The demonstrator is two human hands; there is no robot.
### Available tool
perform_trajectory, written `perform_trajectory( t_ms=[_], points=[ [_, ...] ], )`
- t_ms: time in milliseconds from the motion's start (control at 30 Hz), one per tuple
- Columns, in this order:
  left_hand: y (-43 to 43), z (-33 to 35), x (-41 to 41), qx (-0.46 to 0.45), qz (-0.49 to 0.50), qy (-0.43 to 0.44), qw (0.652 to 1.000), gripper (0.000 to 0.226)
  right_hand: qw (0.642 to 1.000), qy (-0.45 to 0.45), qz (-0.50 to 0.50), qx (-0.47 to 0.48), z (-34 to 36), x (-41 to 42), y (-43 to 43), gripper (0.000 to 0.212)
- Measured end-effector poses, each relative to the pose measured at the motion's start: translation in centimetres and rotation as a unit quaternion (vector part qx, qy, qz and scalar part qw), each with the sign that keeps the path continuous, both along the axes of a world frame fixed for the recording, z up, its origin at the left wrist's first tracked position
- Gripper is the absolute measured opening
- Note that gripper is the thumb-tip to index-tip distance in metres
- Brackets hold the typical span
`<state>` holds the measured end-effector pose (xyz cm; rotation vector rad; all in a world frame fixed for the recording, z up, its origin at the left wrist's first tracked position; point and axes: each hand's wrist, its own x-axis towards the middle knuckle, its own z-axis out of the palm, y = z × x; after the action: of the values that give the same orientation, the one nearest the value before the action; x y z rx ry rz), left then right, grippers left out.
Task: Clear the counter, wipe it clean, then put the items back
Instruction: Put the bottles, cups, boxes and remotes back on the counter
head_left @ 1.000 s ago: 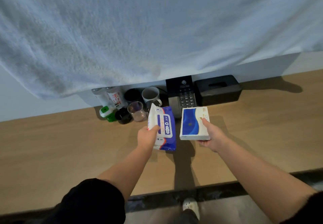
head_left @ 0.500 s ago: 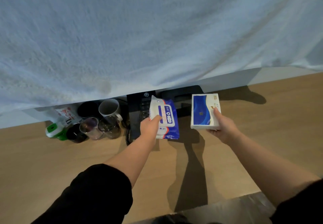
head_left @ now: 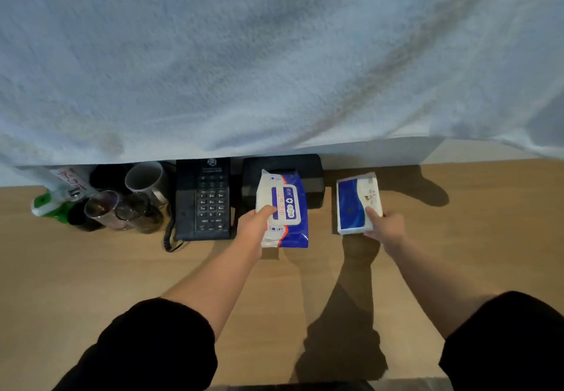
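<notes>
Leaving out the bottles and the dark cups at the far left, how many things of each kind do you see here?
Clear glasses: 2
White mug: 1
Telephone: 1
Black box: 1
Packs (wipes pack, tissue pack): 2
Total: 7

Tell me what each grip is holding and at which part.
The left grip holds the wet-wipes pack at its lower left edge, thumb on the front label. The right grip holds the tissue pack at its lower right corner.
</notes>
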<state>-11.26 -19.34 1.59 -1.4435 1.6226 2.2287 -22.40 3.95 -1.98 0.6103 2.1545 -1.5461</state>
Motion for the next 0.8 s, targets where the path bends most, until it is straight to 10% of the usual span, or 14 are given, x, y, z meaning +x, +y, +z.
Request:
perform_trajectory(
  t_ms=[633,800],
  points=[
    [5.8,-1.6,-1.6,-0.044,0.042,-0.037,0.997,0.031,0.983,-0.007,0.175,0.061,-2.7,-5.2,-1.0,0.028],
    [7.1,-1.2,-2.4,-0.024,0.02,-0.043,0.999,0.033,0.861,0.127,0.365,0.331,-0.3,-5.0,0.1,0.046]
  ],
)
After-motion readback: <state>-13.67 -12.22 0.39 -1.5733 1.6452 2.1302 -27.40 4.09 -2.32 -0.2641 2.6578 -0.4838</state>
